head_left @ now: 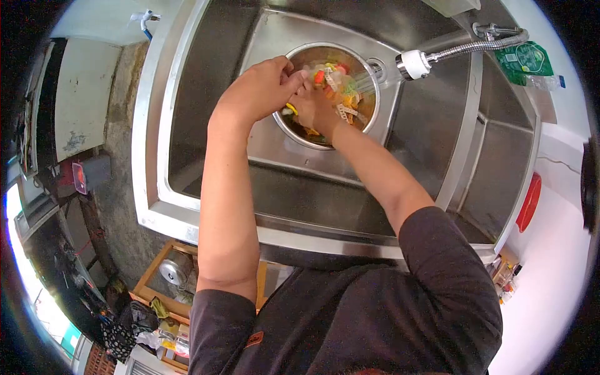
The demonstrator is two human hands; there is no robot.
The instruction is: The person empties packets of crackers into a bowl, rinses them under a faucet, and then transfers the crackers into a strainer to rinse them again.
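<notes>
A round metal bowl [294,134] stands in the sink. Inside it lies a mix of small colourful pieces [337,84], red, orange, yellow and pale, some of them with a lattice pattern. My left hand [265,87] reaches over the bowl's left side, its fingers bent and its thumb close to my right hand. Down among the pieces is my right hand [312,109], fingers curled and pointing up and left. The two hands meet at the fingertips. Whatever is between the fingers is hidden.
The steel sink [300,206] surrounds the bowl. From the right, a flexible faucet [415,64] with a white head points at the bowl, water apparently running from it. A green pouch [524,62] and a red object [529,201] are beyond the sink's right edge.
</notes>
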